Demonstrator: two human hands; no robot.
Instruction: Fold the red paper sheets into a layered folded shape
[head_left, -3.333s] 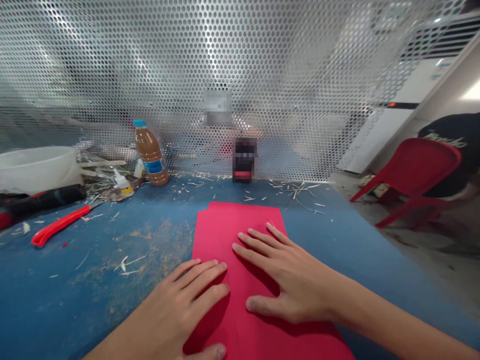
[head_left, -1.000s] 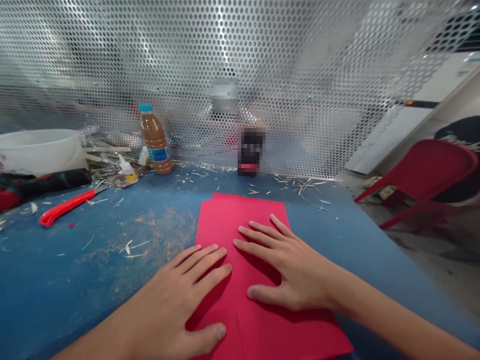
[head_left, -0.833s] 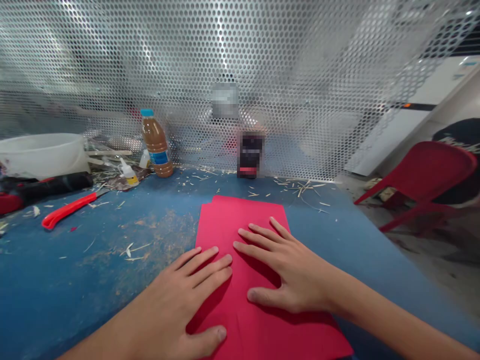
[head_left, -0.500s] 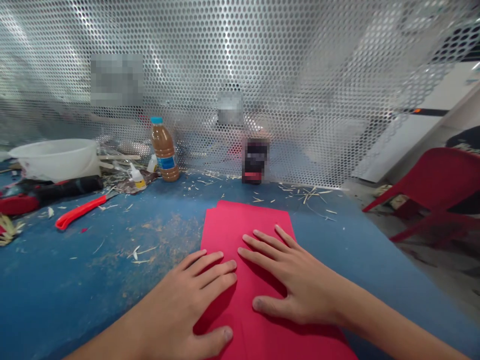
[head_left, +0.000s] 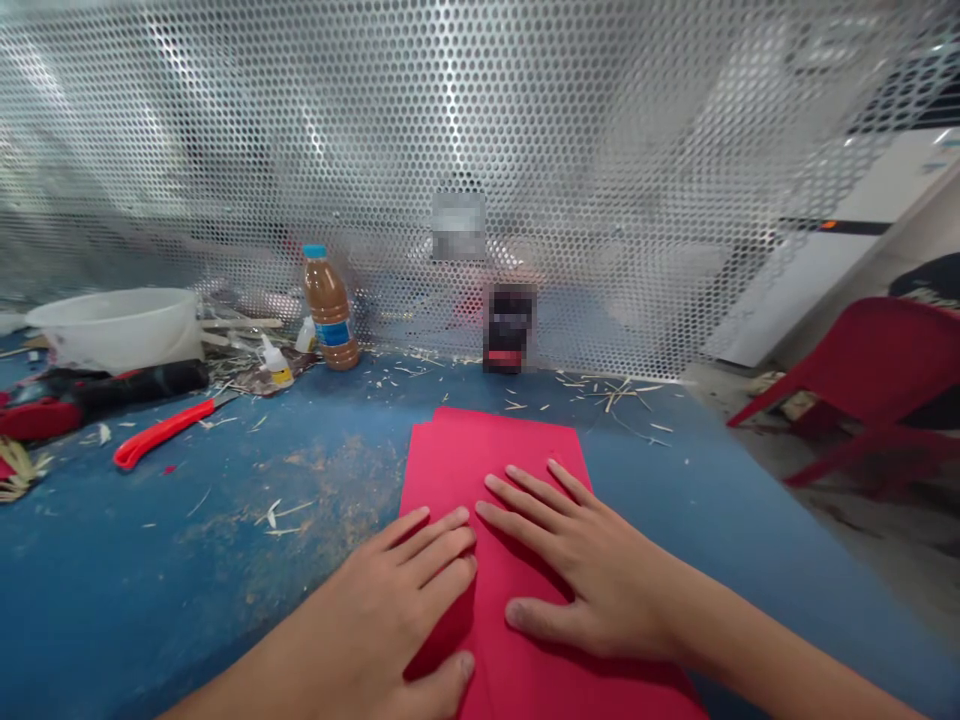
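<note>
Red paper (head_left: pixel 495 450), which looks like overlapping or folded sheets, lies on the blue tabletop (head_left: pixel 225 570) in front of me. A lengthwise edge or crease runs down its middle, between my hands. My left hand (head_left: pixel 397 600) rests on the paper's left part, fingers stretched out and fairly close together, thumb apart. On the right part, my right hand (head_left: pixel 577 560) lies flat with its fingers spread. Neither hand grasps anything. The near end of the paper runs out of view at the bottom.
A perforated metal panel (head_left: pixel 375 100) stands behind the table. To the left are a red-handled knife (head_left: pixel 165 432), a white tub (head_left: pixel 124 335), a small glue bottle (head_left: pixel 276 362) and a brown-filled bottle (head_left: pixel 330 310). A dark box (head_left: pixel 510 325) stands at the back; a red chair (head_left: pixel 877 360) is right.
My left hand has shifted slightly to the right, its fingers drawn closer together. My right hand stays in place on the paper. The view has tilted up a little.
</note>
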